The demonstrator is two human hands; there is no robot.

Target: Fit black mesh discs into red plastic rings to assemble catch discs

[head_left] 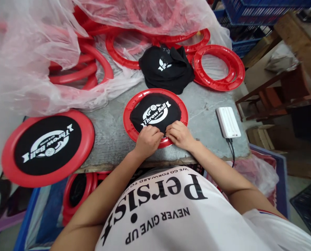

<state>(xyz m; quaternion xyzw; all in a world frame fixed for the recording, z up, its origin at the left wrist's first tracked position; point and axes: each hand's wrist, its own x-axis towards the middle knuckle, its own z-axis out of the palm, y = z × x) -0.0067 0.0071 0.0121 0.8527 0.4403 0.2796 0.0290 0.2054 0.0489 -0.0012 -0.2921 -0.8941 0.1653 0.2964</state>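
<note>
A red plastic ring (pixel 182 104) lies on the table in front of me, with a black printed fabric disc (pixel 137 115) spread inside it. Both of my hands are at the ring's near edge. The fingers of my left hand (pixel 149 139) are pinched on the fabric's near edge. Close beside it, my right hand (pixel 180 134) pinches the same edge, thumb and fingertips together. At its far side the fabric lies over the ring's inner rim. The fingertips partly hide the fabric's near edge.
A covered red disc (pixel 48 139) lies at the table's left corner. Black fabric pieces (pixel 168 75) are heaped behind the ring. Loose red rings (pixel 197 62) and plastic sheeting (pixel 22 69) fill the back. A white power bank (pixel 228 122) with a cable sits at the right. Blue crates (pixel 249 14) stand beyond.
</note>
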